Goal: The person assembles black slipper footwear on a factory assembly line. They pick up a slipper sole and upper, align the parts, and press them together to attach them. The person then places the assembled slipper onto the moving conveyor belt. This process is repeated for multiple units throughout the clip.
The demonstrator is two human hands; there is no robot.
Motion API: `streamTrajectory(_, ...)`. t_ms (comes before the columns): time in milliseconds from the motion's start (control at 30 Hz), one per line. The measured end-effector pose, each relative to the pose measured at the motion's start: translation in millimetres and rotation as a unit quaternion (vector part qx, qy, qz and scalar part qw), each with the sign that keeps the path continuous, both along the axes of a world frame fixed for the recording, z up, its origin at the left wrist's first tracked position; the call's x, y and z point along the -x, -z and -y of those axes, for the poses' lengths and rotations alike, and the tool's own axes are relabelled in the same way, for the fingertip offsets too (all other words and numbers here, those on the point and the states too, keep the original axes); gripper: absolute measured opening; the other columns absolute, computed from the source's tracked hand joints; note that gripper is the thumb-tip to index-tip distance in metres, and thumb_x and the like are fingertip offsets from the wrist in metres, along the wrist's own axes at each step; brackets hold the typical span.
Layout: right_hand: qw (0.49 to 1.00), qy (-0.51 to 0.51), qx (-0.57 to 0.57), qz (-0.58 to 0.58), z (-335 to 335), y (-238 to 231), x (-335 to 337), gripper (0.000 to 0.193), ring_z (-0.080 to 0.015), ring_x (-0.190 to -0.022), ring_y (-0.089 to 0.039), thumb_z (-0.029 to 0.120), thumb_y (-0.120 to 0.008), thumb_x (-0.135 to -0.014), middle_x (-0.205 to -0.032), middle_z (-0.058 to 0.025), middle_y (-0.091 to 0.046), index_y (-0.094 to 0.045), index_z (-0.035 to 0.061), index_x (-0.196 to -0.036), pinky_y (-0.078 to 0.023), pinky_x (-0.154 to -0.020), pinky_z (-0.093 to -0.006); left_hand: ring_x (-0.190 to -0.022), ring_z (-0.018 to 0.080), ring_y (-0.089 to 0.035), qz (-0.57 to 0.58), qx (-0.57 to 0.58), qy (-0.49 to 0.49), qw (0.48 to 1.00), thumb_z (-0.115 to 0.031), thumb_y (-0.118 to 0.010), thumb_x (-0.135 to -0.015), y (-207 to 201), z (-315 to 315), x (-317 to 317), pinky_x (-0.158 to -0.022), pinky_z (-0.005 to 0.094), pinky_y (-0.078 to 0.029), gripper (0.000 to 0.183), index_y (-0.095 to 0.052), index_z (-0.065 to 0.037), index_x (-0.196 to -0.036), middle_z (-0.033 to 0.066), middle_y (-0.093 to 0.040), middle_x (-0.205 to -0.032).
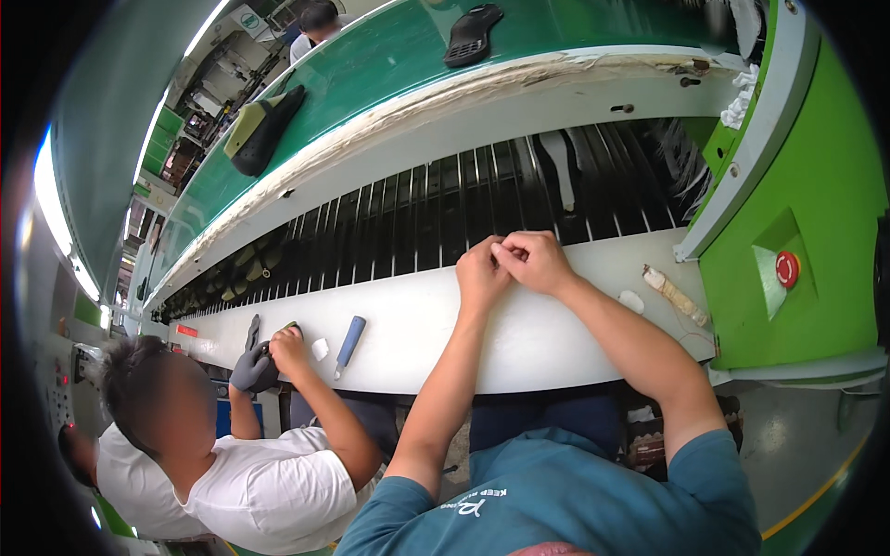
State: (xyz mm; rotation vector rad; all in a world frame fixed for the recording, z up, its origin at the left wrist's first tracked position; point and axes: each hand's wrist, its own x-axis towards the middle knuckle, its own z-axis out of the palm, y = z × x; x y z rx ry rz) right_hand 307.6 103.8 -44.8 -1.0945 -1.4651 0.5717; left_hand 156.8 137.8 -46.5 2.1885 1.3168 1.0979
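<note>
My left hand (481, 271) and my right hand (540, 263) meet over the far edge of a white worktop (417, 320). The fingers of both are closed and their tips press together. Whatever sits between them, if anything, is too small or hidden to make out. Just beyond the hands runs a dark roller conveyor (371, 232) with shiny bars. A long pale strip (558, 169) lies on it, a little ahead of my right hand. To the right on the worktop are a small white disc (631, 301) and a thick, cream-coloured wrapped stick (675, 295).
A blue-handled tool (351, 341) and a white scrap (320, 349) lie left. A co-worker's gloved hand (250, 369) is beyond them. The upper green belt (380, 60) carries a black sole (471, 37) and a shoe (264, 130). Green housing with a red button (787, 269) borders the right.
</note>
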Motion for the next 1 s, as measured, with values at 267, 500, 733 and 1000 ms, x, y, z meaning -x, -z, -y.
streamTrajectory(267, 1.0, 0.004, 0.027, 0.009, 1.1, 3.2, 2.4, 0.022, -0.0148, -0.061, -0.066, 0.018, -0.079, -0.101, -0.072, -0.0101, -0.073, -0.077, 0.0006, -0.088, -0.051, -0.06, -0.0328, -0.075, 0.0365, -0.075, 0.005, -0.041, 0.012, 0.999, -0.021, -0.08, -0.089, 0.7, 1.7, 2.5, -0.067, 0.0422, -0.057, 0.015, -0.079, -0.008, -0.095, 0.0167, -0.076, -0.084)
streamTrajectory(500, 0.998, 0.021, 0.029, 0.048, 3.2, 10.2, -3.8, 0.02, -0.0095, -0.065, -0.063, 0.015, -0.079, -0.102, -0.071, -0.0058, -0.07, -0.077, -0.0004, -0.089, -0.05, -0.061, -0.029, -0.085, 0.0409, -0.076, 0.032, -0.054, 0.006, 0.998, -0.022, -0.08, -0.084, 0.9, 8.9, -5.2, -0.076, 0.0493, -0.06, 0.017, -0.079, -0.007, -0.093, 0.0185, -0.077, -0.086)
streamTrajectory(733, 0.998, -0.023, 0.059, -0.006, 12.7, -3.7, 1.4, 0.017, -0.0046, -0.069, -0.059, 0.016, -0.081, -0.102, -0.072, -0.002, -0.069, -0.081, 0.0005, -0.096, -0.049, -0.063, -0.0262, -0.088, 0.039, -0.077, 0.027, -0.002, 0.016, 1.0, -0.022, -0.077, -0.085, 4.9, 4.5, -2.6, -0.076, 0.0504, -0.059, 0.014, -0.079, -0.011, -0.093, 0.0159, -0.078, -0.088)
streamTrajectory(1000, 0.84, -0.45, -0.295, -0.073, 77.0, -286.3, 91.5, 0.052, -0.0192, -0.053, -0.057, 0.017, -0.077, -0.102, -0.08, -0.007, -0.072, -0.065, 0.0094, -0.153, -0.046, -0.055, -0.0324, -0.082, 0.0284, -0.076, -0.202, 0.122, 0.115, 0.965, -0.021, -0.079, -0.096, -100.4, 28.8, 9.7, -0.076, 0.0417, -0.059, 0.019, -0.081, -0.01, -0.112, 0.0126, -0.079, -0.092)
